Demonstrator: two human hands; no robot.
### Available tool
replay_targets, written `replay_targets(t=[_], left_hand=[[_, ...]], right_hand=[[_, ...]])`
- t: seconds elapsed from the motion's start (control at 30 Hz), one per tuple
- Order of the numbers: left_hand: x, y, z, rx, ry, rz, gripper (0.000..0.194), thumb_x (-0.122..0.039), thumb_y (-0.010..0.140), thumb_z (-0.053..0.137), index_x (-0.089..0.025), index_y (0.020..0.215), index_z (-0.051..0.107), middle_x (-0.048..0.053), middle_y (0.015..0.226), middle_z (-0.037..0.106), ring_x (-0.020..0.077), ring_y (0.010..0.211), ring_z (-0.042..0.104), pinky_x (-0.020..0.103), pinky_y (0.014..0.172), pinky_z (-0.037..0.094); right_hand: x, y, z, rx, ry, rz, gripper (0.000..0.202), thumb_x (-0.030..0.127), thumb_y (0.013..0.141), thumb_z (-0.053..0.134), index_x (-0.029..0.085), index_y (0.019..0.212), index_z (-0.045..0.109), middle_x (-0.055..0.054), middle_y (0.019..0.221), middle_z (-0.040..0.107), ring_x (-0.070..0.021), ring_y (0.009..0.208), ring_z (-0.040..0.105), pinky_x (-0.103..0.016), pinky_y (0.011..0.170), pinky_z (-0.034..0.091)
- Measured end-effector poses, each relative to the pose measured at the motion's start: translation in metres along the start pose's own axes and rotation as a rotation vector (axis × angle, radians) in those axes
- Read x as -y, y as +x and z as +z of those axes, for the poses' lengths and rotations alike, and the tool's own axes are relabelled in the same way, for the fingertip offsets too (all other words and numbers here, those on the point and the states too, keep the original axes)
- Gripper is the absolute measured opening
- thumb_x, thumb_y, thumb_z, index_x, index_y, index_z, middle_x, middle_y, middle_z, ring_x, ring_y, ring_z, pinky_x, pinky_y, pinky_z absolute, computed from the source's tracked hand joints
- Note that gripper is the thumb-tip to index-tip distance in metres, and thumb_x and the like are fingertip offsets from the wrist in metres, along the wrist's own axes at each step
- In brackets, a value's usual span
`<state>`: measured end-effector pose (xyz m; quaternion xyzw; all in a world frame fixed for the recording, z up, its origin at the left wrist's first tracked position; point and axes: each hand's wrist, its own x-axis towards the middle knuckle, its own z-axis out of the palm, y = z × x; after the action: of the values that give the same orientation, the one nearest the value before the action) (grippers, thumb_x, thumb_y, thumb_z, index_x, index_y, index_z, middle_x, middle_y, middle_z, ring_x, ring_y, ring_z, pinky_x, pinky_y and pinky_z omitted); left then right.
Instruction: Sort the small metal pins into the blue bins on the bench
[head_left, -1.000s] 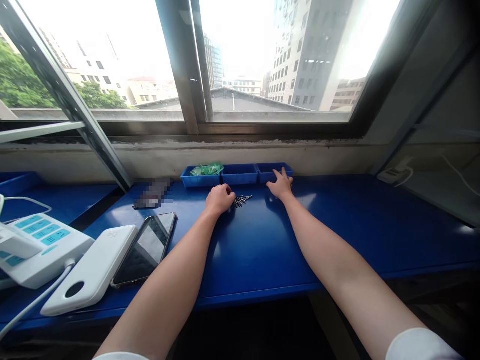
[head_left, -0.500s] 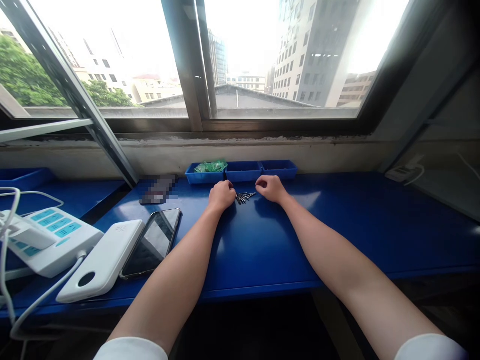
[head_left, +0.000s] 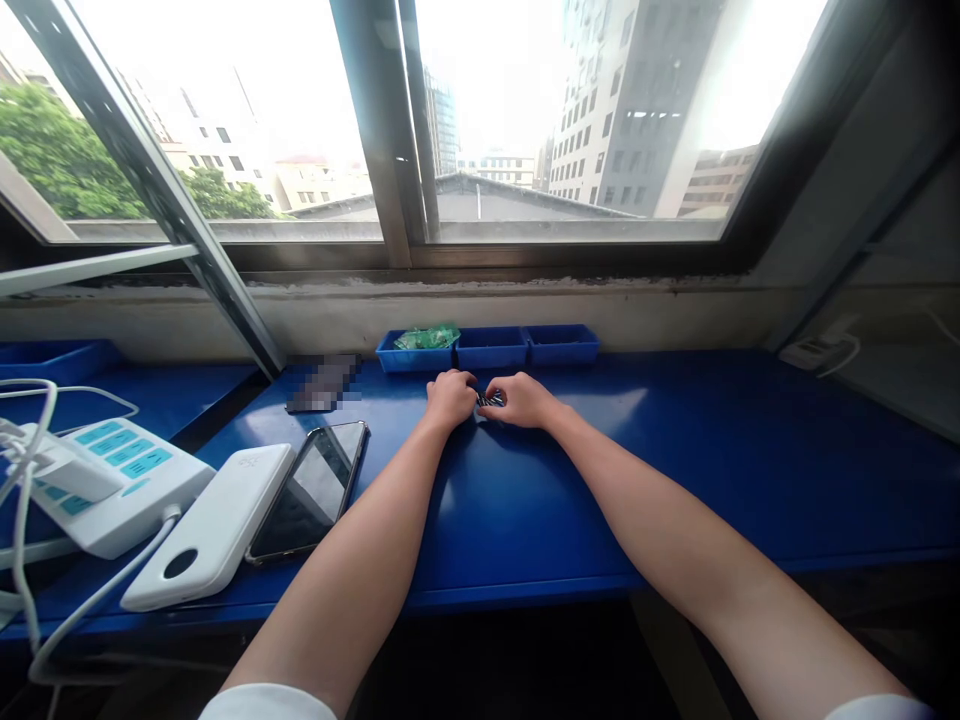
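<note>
A small pile of dark and shiny metal pieces (head_left: 491, 398) lies on the blue table (head_left: 517, 520) between my two hands. My left hand (head_left: 452, 397) rests at the pile's left edge with curled fingers; whatever they hold, if anything, is hidden. From the right, my right hand (head_left: 519, 399) reaches over the pile, thumb and index finger curved apart around some pieces. Behind the hands stand three joined blue bins: the left bin (head_left: 412, 361) holds green plastic packets, beside the middle bin (head_left: 491, 352) and the right bin (head_left: 562, 348).
To the left lie a phone (head_left: 311, 490), a white power bank (head_left: 210, 525) and a power strip (head_left: 135, 480) with white cables. A blurred dark object (head_left: 324, 385) lies behind the phone. A metal post (head_left: 217, 270) rises at the left, before the window.
My right hand has moved left and slightly toward me, from beside the pile onto it. My left hand stays at the pile's left side. The whole view has shifted slightly.
</note>
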<state>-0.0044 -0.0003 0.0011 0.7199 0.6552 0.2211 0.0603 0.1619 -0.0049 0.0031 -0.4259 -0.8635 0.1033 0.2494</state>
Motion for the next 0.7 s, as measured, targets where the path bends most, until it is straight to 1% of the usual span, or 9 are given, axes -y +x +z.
replay_targets(t=[0.1, 0.2, 0.33, 0.5, 0.7], left_hand=[[0.0025, 0.0001, 0.001, 0.04, -0.039, 0.023, 0.041, -0.013, 0.069, 0.043, -0.026, 0.094, 0.072, 0.003, 0.116, 0.063, 0.0257, 0.112, 0.05, 0.038, 0.093, 0.035], [0.0048, 0.0008, 0.0032, 0.054, -0.064, 0.053, 0.041, -0.012, 0.068, 0.044, -0.029, 0.092, 0.073, 0.0, 0.114, 0.064, 0.0245, 0.112, 0.049, 0.038, 0.095, 0.033], [0.0065, 0.0012, 0.0058, 0.045, -0.062, 0.053, 0.04, -0.012, 0.069, 0.044, -0.028, 0.093, 0.072, 0.001, 0.114, 0.063, 0.0246, 0.112, 0.049, 0.039, 0.094, 0.033], [0.0065, 0.0008, 0.0054, 0.061, -0.065, 0.042, 0.039, -0.014, 0.07, 0.044, -0.026, 0.097, 0.07, 0.003, 0.116, 0.062, 0.0253, 0.112, 0.049, 0.04, 0.093, 0.034], [0.0053, 0.0013, 0.0022, 0.118, -0.082, 0.025, 0.039, -0.013, 0.07, 0.044, -0.028, 0.094, 0.07, 0.002, 0.121, 0.06, 0.026, 0.116, 0.046, 0.043, 0.096, 0.031]], right_hand=[[0.0028, -0.0002, 0.0045, -0.005, -0.072, 0.036, 0.026, 0.045, 0.076, 0.06, 0.022, 0.087, 0.068, -0.002, 0.069, 0.065, -0.0136, 0.058, 0.055, -0.022, 0.052, 0.033], [0.0024, -0.0006, 0.0066, -0.008, -0.099, 0.055, 0.024, 0.042, 0.077, 0.059, 0.023, 0.087, 0.068, -0.003, 0.074, 0.067, -0.0154, 0.063, 0.058, -0.023, 0.054, 0.035], [0.0017, -0.0008, 0.0081, -0.003, -0.098, 0.065, 0.021, 0.04, 0.078, 0.058, 0.023, 0.088, 0.068, -0.003, 0.074, 0.068, -0.0164, 0.064, 0.06, -0.023, 0.055, 0.037], [0.0039, -0.002, 0.0065, -0.019, -0.094, 0.039, 0.02, 0.036, 0.081, 0.055, 0.022, 0.088, 0.068, -0.003, 0.073, 0.068, -0.0163, 0.065, 0.06, -0.024, 0.058, 0.039], [0.0061, -0.0033, 0.0031, -0.055, -0.089, 0.029, 0.021, 0.032, 0.084, 0.051, 0.021, 0.085, 0.069, -0.004, 0.074, 0.069, -0.0161, 0.065, 0.06, -0.024, 0.059, 0.039]])
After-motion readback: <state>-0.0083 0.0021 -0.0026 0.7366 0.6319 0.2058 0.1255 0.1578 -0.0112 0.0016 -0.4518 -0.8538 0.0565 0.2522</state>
